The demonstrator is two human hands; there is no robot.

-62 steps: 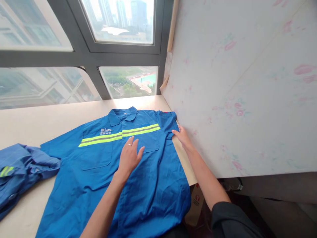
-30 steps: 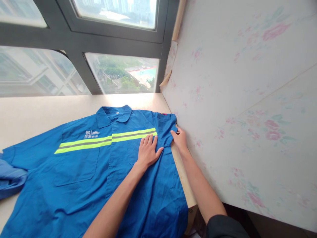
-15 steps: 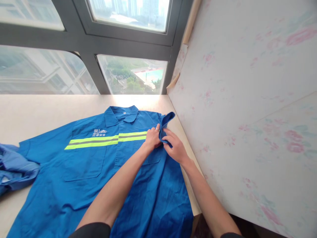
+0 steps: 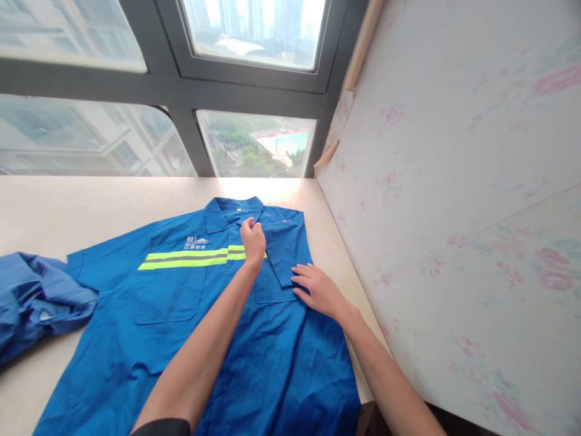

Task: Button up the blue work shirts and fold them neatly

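A blue short-sleeved work shirt (image 4: 172,297) lies front up, with a collar, a yellow-and-grey reflective band and a white chest logo. The sleeve on the right (image 4: 284,248) is folded inward over the chest and covers part of the band. My left hand (image 4: 253,241) is closed on the sleeve's upper edge, just below the collar. Flat and with fingers stretched, my right hand (image 4: 318,289) rests on the shirt's side by the sleeve's lower corner. The other sleeve (image 4: 106,254) spreads out to the left.
A crumpled blue garment (image 4: 40,297) lies at the left, against the spread sleeve. The pale sill-like surface (image 4: 113,197) runs back to a grey-framed window (image 4: 254,91). On the right, a flower-patterned wall (image 4: 454,181) borders it closely.
The sleeve, earlier bunched upright between both hands, now lies flat across the chest. My left hand has moved up and left with its edge; my right hand has moved down and flattened out.
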